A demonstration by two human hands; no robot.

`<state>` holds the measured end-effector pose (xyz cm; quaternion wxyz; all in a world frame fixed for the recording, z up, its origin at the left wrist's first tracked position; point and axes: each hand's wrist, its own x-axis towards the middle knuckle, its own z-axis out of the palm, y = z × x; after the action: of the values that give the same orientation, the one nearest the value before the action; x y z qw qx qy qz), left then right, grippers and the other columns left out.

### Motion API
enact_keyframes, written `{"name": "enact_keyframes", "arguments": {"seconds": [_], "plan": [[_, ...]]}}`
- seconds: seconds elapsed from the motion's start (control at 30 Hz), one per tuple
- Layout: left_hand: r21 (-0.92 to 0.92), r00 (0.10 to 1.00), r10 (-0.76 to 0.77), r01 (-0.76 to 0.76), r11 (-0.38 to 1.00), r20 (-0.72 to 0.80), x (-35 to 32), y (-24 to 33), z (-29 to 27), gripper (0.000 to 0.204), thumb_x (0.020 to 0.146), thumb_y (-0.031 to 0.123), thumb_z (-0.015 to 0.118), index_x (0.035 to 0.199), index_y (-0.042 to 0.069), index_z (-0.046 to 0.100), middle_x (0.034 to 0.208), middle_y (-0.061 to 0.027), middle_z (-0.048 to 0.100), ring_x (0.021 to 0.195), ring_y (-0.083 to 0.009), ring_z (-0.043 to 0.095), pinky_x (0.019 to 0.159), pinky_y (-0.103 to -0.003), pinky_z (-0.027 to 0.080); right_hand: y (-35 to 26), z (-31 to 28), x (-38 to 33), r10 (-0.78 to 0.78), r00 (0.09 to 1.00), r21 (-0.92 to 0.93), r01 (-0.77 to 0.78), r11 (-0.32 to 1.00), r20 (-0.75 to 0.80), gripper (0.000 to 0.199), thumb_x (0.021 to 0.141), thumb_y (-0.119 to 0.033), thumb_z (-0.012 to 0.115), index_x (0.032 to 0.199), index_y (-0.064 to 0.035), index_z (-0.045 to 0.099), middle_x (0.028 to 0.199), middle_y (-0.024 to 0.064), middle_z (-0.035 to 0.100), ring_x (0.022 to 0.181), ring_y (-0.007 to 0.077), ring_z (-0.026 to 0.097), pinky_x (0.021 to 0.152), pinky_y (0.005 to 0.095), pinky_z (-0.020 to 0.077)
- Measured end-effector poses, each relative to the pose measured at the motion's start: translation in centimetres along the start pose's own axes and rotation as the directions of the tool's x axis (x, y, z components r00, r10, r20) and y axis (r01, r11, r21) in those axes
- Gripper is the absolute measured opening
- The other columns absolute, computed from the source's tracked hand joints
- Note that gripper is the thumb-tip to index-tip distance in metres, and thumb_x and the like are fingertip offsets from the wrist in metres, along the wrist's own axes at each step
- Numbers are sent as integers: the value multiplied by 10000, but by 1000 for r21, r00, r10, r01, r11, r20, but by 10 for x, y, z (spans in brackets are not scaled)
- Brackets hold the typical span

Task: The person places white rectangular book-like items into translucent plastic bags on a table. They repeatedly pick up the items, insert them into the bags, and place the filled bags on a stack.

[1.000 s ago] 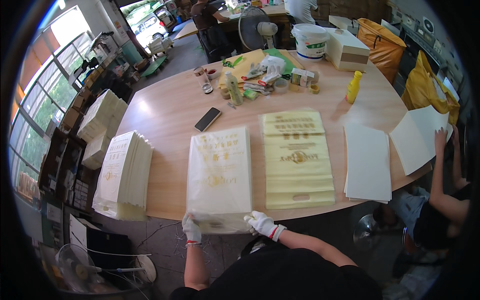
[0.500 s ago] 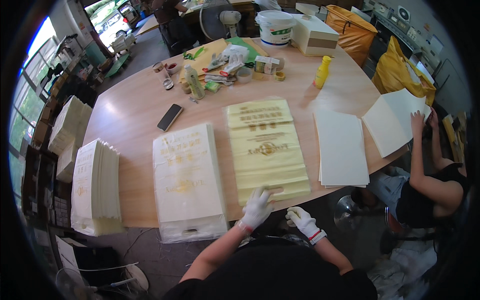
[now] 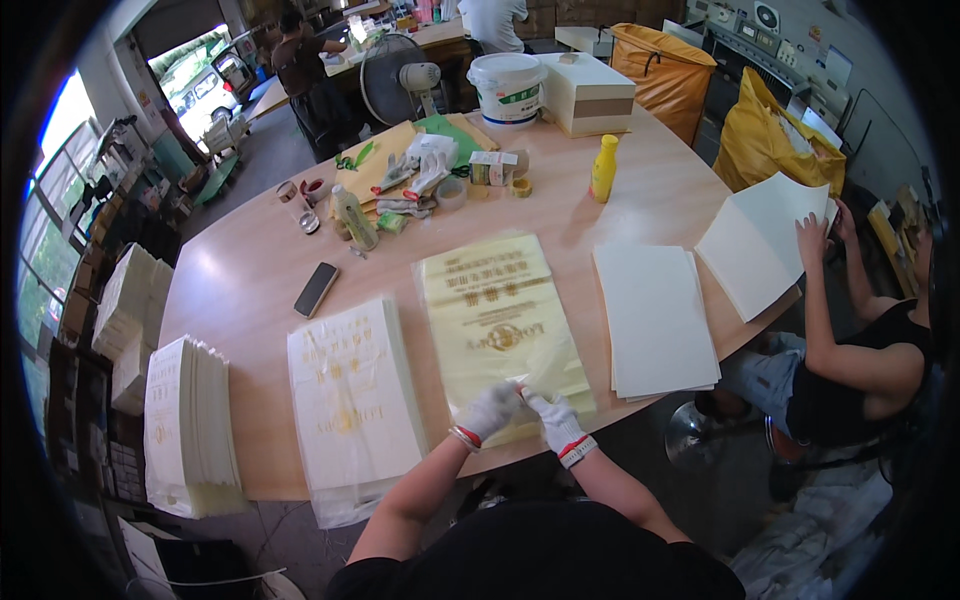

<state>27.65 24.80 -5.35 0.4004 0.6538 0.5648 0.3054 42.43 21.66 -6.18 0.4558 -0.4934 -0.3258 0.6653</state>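
Both my hands wear white gloves and meet over the near end of a pile of pale yellow plastic bags (image 3: 500,300) with gold printing. My left hand (image 3: 488,410) pinches the film of the top bag. Close against it, the fingers of my right hand (image 3: 553,415) are closed on the same bag; the exact fold between the fingertips is too small to make out. Just left lies a stack of white sheets in clear printed plastic bags (image 3: 350,400). On the right rests a pile of plain white sheets (image 3: 655,320).
A tall stack of packed bags (image 3: 185,430) stands at the table's left end. A phone (image 3: 316,290), glue bottle (image 3: 355,218), yellow bottle (image 3: 603,170), white bucket (image 3: 506,90) and box (image 3: 588,95) occupy the table. At right, a seated co-worker handles large white sheets (image 3: 760,240).
My hands have come together onto the near end of the yellow bags; before, they were apart, the right one off the table edge. The whole view has shifted slightly.
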Motion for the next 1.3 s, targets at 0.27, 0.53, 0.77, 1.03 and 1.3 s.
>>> {"name": "enact_keyframes", "arguments": {"seconds": [0.27, 0.53, 0.77, 1.03, 1.3], "plan": [[-509, 953, -301, 280, 814, 44, 58, 28, -58, 257, 888, 101, 476, 1134, 28, 469, 894, -63, 655, 531, -34, 409, 462, -170, 341, -47, 20, -8, -858, 448, -717, 681, 145, 252, 361, 726, -256, 655, 993, -36, 553, 1067, 196, 526, 982, 356, 507, 817, 446, 427], [-173, 975, 196, -212, 962, -106, 40, 115, -71, 364, 836, 29, 545, 1174, -25, 424, 844, -82, 645, 652, -115, 590, 571, -245, 464, -4, 8, 34, -557, 735, -585, 663, 467, 388, 292, 755, -153, 630, 1021, -46, 573, 945, 153, 609, 886, 320, 583, 797, 363, 466], [399, 921, 341, -245, 884, -189, -4, 120, -67, 468, 713, 59, 678, 1124, -24, 472, 910, -150, 576, 860, -249, 594, 647, -340, 471, -51, -155, -25, -677, 697, -971, 163, -173, 237, 629, 715, -381, 657, 1200, -43, 443, 1020, 197, 565, 950, 372, 536, 837, 431, 436], [287, 779, 619, -572, 768, -101, -74, 144, -3, 332, 687, 20, 660, 1002, 88, 583, 1001, -116, 606, 911, -295, 597, 777, -359, 486, -73, -200, 3, -666, 726, -941, 320, 111, 169, 496, 762, -385, 661, 1086, -38, 520, 871, 192, 609, 788, 357, 592, 662, 414, 476], [-696, 721, -45, 683, 222, 692, -17, 87, 110, 425, 866, 273, 552, 1191, 18, 449, 1135, -87, 531, 1074, -209, 478, 960, -348, 381, -101, -120, -103, -503, 702, -855, 489, -174, 504, 140, 793, -289, 571, 823, -157, 605, 840, 92, 607, 765, 305, 589, 656, 416, 467]]}}
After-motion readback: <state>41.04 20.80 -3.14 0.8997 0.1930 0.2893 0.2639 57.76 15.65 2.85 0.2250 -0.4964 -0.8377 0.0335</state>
